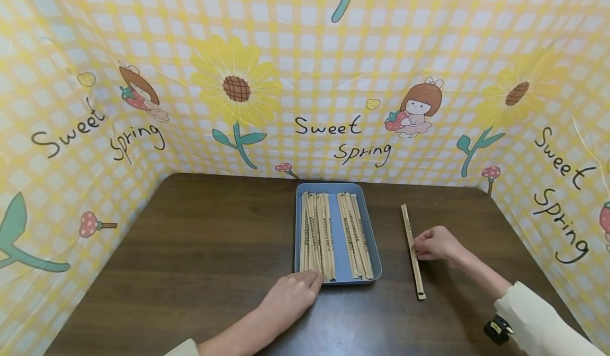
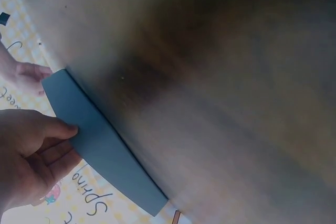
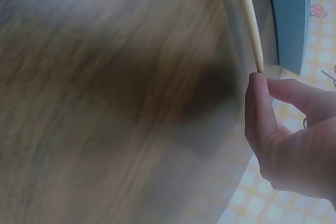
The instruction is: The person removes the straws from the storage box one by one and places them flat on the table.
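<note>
A blue rectangular tray [image 1: 338, 239] stands on the table and holds two rows of slim brown paper packets with dark print: a wider row [image 1: 315, 234] on the left and a narrower row [image 1: 353, 234] on the right. My left hand [image 1: 292, 296] grips the tray's near wall at its left part; in the left wrist view the thumb [image 2: 62, 128] lies on the outer face. To the right of the tray, my right hand [image 1: 439, 243] pinches a single slim paper packet [image 1: 407, 228] near its middle. What the paper wraps is hidden.
The dark brown wooden table [image 1: 214, 239] carries the tray near its back edge. A yellow checked cloth [image 1: 305, 80] with flowers and lettering surrounds the back and sides. On the right sleeve a small black device [image 1: 498, 329] is fixed.
</note>
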`<state>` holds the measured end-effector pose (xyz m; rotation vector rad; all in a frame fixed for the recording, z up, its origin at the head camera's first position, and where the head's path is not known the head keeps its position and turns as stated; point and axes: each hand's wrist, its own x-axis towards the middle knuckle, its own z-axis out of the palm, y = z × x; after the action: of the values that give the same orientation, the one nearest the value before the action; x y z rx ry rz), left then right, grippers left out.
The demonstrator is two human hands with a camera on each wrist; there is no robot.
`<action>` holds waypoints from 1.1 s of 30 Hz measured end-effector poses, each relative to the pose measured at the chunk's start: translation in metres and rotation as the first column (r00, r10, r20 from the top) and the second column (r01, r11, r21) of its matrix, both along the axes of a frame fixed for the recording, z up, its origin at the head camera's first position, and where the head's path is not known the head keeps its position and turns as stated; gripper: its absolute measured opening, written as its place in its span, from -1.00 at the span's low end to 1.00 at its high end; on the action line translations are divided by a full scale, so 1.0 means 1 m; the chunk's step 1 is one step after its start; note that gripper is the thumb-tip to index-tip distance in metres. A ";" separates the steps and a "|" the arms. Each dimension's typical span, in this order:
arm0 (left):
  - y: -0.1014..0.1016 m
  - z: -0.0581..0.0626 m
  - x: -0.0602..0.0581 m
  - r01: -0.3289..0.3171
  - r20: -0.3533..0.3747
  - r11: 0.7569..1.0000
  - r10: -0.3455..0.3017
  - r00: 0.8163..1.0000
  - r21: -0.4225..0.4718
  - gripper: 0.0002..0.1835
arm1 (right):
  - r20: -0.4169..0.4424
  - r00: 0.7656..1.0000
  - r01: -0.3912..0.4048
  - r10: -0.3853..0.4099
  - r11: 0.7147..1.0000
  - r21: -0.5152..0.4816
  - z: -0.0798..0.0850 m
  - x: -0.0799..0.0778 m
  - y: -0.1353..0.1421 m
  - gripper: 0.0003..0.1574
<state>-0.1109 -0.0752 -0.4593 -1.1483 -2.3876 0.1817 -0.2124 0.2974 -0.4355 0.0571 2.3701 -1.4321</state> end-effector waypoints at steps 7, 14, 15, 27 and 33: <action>0.001 0.000 0.000 -0.020 0.028 1.000 0.021 0.999 -0.015 -0.74 | 0.007 1.000 0.008 -0.008 0.999 0.046 -0.003 0.002 0.010 -0.78; 0.002 0.000 -0.001 -0.031 0.048 0.999 0.032 0.998 -0.016 -0.74 | 0.016 1.000 0.008 -0.008 0.999 0.034 -0.005 0.001 0.016 -0.79; 0.003 0.000 -0.001 -0.033 0.051 0.999 0.034 0.998 -0.018 -0.74 | 0.017 1.000 0.010 -0.010 0.999 0.034 -0.005 0.002 0.017 -0.80; 0.004 0.002 0.001 -0.042 0.060 0.999 0.044 0.997 -0.023 -0.77 | 0.014 1.000 0.025 -0.026 0.998 0.061 -0.008 0.003 0.023 -0.85; 0.004 0.001 -0.001 -0.040 0.071 0.999 0.041 0.997 -0.009 -0.78 | 0.028 0.999 0.032 -0.034 0.996 0.077 -0.004 0.004 0.025 -0.86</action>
<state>-0.1121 -0.0711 -0.4581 -1.1280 -2.4759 0.1654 -0.2080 0.3225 -0.4400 0.1370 2.4106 -1.3451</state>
